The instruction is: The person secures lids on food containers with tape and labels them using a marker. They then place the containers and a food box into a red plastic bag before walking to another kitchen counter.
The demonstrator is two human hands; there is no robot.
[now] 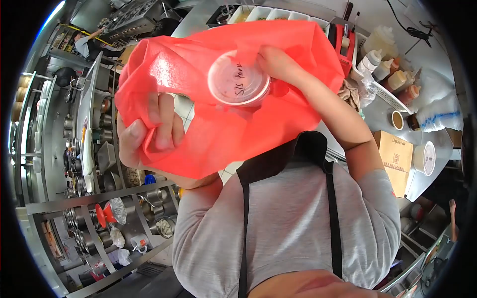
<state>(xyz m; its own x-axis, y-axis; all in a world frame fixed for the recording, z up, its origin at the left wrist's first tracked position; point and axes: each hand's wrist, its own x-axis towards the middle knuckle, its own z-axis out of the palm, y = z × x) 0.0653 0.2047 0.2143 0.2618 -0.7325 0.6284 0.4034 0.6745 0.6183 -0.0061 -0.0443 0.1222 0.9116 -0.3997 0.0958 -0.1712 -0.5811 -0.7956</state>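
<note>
A red bag (218, 144), which looks like thin fabric, is spread open in front of my chest. My left hand (154, 126) is closed around its gathered edge at the left, beside a handle opening that shows floor tiles. Inside the bag is a round plastic tub (239, 82) with a clear lid, marked in black handwriting that seems to read "S/S Pork". My right hand (277, 62) reaches over the bag with bent fingers at the tub's rim. The fingertips are partly hidden, and the bag covers the tub's lower part.
On the right counter are a white basket (392, 94) of squeeze bottles, a brown paper bag (392, 161) and a white lidded tub (424, 158). Food trays (268, 14) line the back. Metal shelves (114, 218) with pans stand at left. A person (88, 44) works far left.
</note>
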